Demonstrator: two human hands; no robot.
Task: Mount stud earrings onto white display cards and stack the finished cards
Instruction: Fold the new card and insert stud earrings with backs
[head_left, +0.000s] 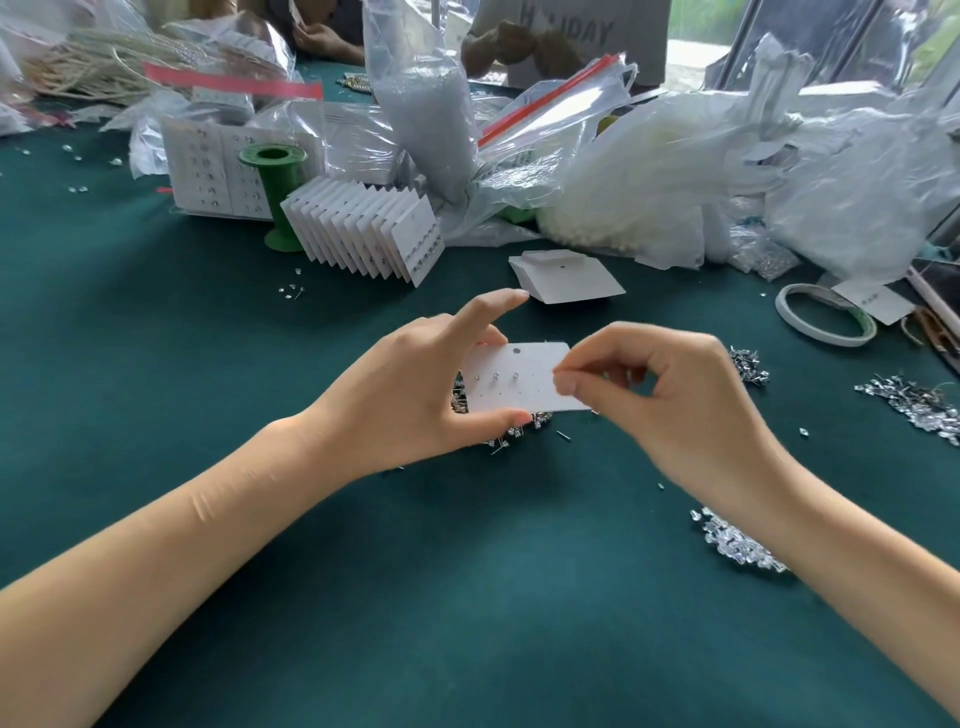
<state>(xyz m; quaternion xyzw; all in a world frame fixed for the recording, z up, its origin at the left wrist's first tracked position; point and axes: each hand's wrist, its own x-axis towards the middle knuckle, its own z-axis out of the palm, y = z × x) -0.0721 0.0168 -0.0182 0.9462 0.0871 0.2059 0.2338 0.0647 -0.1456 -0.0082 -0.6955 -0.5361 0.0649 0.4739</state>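
The left hand (415, 395) pinches a white card (511, 382) above the counter (467, 597), thumb under, forefinger stretched out. The right hand (660, 400) covers the card's right end, fingers pressed together at its face; any stud between them is hidden. Loose studs (511, 434) lie partly hidden beneath the card.

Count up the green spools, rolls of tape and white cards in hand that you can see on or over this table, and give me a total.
Green spool: 1
Roll of tape: 1
White card held in the left hand, with the right hand pinching at it: 1
Total: 3
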